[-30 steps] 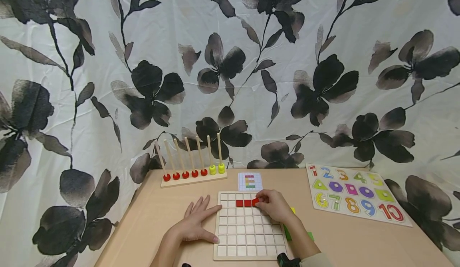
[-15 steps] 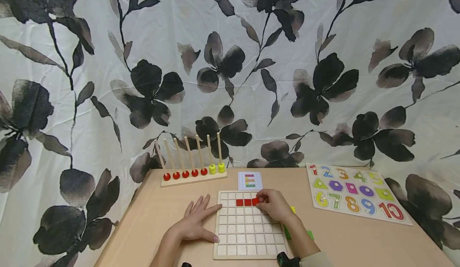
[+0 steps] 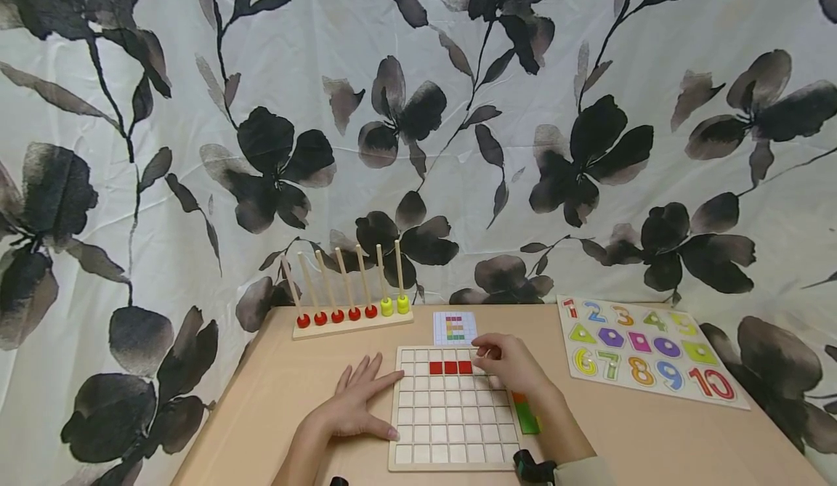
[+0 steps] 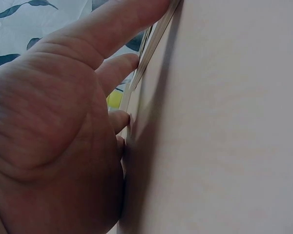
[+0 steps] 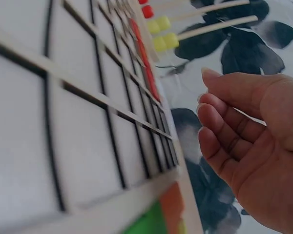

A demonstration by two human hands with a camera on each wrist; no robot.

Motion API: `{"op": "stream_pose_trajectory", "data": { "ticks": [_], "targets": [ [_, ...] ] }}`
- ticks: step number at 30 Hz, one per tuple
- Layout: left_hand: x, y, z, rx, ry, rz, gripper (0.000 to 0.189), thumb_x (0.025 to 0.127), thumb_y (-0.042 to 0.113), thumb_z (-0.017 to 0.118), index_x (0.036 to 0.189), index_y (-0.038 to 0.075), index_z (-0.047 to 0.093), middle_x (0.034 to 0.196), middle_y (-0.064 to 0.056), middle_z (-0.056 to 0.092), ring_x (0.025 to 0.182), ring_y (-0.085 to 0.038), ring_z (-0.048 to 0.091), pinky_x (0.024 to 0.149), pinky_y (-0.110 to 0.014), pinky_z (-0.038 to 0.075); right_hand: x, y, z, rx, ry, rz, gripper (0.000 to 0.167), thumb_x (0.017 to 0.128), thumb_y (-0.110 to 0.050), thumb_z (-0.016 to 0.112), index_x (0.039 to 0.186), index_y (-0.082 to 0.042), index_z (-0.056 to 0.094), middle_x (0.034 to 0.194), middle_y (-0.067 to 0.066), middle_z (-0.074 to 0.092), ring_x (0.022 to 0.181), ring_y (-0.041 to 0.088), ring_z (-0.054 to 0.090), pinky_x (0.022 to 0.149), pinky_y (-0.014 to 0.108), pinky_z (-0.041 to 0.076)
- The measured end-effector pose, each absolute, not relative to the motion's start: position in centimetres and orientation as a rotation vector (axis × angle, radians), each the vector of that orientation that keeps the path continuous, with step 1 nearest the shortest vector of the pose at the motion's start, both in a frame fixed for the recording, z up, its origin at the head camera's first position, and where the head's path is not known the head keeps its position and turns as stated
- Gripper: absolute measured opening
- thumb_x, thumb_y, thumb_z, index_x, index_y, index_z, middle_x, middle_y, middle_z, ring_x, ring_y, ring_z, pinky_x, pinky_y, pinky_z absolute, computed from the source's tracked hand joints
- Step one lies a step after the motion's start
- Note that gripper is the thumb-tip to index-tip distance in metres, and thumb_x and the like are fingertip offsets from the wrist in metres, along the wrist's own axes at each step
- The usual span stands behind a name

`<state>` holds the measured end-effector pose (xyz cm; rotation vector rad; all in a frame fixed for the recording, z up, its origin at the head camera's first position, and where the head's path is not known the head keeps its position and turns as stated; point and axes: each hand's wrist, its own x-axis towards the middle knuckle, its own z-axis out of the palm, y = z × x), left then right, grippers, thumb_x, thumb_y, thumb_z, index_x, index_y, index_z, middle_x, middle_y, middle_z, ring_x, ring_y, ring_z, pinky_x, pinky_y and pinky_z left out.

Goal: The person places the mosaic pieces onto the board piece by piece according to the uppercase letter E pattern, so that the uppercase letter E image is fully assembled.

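A wooden grid board (image 3: 437, 416) with white cells lies in the middle of the table. Three red square tiles (image 3: 450, 367) sit side by side in a row near its far end. The left hand (image 3: 353, 402) has its fingers spread on the table, with thumb and index finger against the board's left edge; the left wrist view shows its palm (image 4: 44, 122). Over the upper right of the board, just right of the red tiles, hovers the right hand (image 3: 513, 366). In the right wrist view its fingers (image 5: 217, 146) are loosely bent, and nothing shows between them.
Green (image 3: 527, 418) and orange tiles (image 3: 519, 398) lie by the board's right edge, partly hidden by the right forearm. Behind the board is a small pattern card (image 3: 439, 326). A bead-peg abacus (image 3: 353, 326) stands back left; a number puzzle (image 3: 654, 355) lies right.
The right hand has let go of the third red tile, which now lies flat in its cell, and has shifted slightly right. The left hand has stayed put.
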<state>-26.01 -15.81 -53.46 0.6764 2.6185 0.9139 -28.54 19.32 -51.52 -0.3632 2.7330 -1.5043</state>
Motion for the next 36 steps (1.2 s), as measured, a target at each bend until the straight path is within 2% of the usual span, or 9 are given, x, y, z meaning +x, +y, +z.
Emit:
{"op": "stream_pose_trajectory", "data": {
  "ticks": [8,12,18,26,36],
  "targets": [
    [-26.1,-16.1,-53.6,0.703,2.617,0.935,0.101,0.067,0.059,0.091,0.155,0.03,0.05,0.173,-0.026,0.009,0.159,-0.05,-0.003,0.122,-0.073,-0.009,-28.3,21.8,-50.0,-0.258,2.756,-1.518,0.034,0.093,-0.009,0.077,0.127,-0.01,0.071,0.103,0.002,0.067,0.092,0.02,0.058,0.072,0.02,0.052],
    [-26.1,-16.0,-53.7,0.672,2.623,0.915,0.101,0.067,0.06,0.091,0.155,0.031,0.05,0.174,-0.022,0.009,0.161,-0.047,-0.004,0.123,-0.071,-0.01,-28.1,23.2,-49.6,-0.214,2.763,-1.501,0.033,0.095,-0.013,0.076,0.127,-0.016,0.072,0.108,0.002,0.068,0.095,0.022,0.058,0.075,0.021,0.054],
    [-26.0,-16.0,-53.6,0.669,2.612,0.908,0.1,0.069,0.056,0.092,0.156,0.031,0.049,0.174,-0.023,0.008,0.16,-0.048,-0.003,0.122,-0.072,-0.009,-27.8,24.9,-49.2,-0.114,2.734,-1.471,0.034,0.095,-0.016,0.075,0.129,-0.021,0.071,0.116,0.008,0.069,0.101,0.024,0.056,0.08,0.026,0.052],
    [-25.9,-15.9,-53.3,0.683,2.607,0.907,0.1,0.069,0.055,0.092,0.156,0.029,0.049,0.174,-0.024,0.008,0.16,-0.049,-0.004,0.122,-0.073,-0.009,-27.6,26.7,-49.1,-0.257,2.789,-1.417,0.032,0.097,-0.012,0.073,0.129,-0.009,0.071,0.116,0.016,0.07,0.097,0.022,0.058,0.079,0.024,0.051],
    [-25.9,-15.8,-53.3,0.687,2.616,0.908,0.1,0.069,0.055,0.092,0.156,0.029,0.049,0.174,-0.023,0.008,0.16,-0.049,-0.003,0.122,-0.073,-0.009,-27.4,28.9,-50.1,-0.346,2.812,-1.351,0.03,0.095,-0.007,0.073,0.124,-0.002,0.072,0.107,0.014,0.072,0.089,0.02,0.059,0.076,0.023,0.05]
  ]
}}
